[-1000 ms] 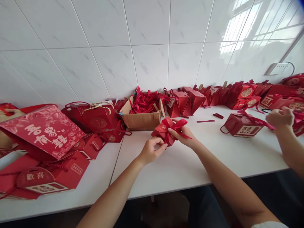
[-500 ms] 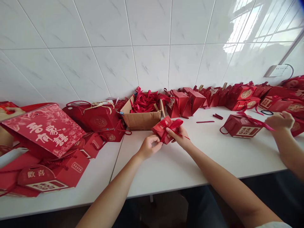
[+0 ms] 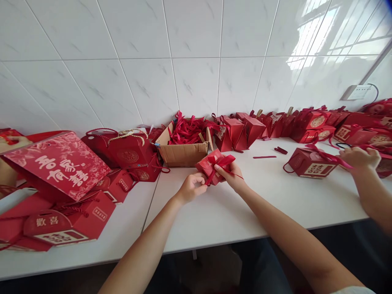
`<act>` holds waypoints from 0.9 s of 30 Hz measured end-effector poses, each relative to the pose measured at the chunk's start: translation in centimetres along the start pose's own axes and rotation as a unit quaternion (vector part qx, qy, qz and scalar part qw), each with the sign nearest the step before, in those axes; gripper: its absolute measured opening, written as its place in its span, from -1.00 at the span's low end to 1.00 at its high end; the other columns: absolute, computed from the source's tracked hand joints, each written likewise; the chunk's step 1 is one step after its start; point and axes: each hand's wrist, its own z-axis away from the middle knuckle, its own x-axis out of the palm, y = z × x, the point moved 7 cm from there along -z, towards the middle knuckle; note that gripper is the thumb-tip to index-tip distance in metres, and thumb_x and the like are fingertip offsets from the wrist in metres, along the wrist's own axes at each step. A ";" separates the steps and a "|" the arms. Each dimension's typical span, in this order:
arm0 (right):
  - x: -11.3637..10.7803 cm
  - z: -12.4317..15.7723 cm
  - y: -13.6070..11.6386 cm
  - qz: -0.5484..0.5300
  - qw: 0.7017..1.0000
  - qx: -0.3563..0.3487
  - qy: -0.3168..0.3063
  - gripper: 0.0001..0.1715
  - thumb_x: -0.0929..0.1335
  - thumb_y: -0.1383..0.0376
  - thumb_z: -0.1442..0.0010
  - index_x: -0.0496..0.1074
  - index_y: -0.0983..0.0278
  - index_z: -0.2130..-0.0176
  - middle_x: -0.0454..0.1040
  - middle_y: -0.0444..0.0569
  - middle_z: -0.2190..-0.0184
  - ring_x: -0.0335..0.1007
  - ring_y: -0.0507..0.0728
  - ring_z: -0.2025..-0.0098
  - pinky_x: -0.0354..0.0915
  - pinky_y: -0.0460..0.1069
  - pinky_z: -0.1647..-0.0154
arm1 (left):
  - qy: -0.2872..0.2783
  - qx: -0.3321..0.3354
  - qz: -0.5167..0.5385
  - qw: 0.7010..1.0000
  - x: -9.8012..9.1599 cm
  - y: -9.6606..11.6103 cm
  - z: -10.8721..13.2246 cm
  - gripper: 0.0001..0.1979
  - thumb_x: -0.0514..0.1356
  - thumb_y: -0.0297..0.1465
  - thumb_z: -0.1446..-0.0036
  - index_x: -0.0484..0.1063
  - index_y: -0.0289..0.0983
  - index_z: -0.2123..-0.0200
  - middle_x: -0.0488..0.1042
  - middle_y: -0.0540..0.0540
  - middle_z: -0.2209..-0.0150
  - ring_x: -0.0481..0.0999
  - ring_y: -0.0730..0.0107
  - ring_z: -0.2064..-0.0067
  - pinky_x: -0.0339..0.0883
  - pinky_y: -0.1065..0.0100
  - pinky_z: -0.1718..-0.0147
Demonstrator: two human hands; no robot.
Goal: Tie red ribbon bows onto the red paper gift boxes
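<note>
A small red gift box with a bow of red ribbon on it is held just over the white table. My right hand grips it from the right, thumb pressed on top near the knot, other fingers mostly behind it. At the box's lower left, my left hand is closed in a pinch on what looks like a tail of the ribbon. Just behind the box stands a cardboard box filled with loose red ribbons.
Red gift boxes line the wall, and more are heaped at left under a large printed bag. A ribboned box stands at right by another person's hand. A ribbon strip lies between.
My hands and the box keep nearly the same place, with my left fingers shifting slightly. The other person's hand at right has turned and opened a little.
</note>
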 end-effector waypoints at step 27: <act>-0.4 0.0 -0.1 0.008 0.999 0.019 0.044 -0.35 0.42 -0.07 0.03 0.31 0.23 0.06 0.44 -0.06 0.34 0.43 0.11 0.37 0.42 -0.06 0.55 | -0.047 0.008 0.049 0.998 -0.4 -0.1 0.1 -0.75 0.15 -0.41 0.14 0.18 -0.28 0.75 0.45 -0.09 0.40 0.40 0.29 0.29 0.22 0.30 0.26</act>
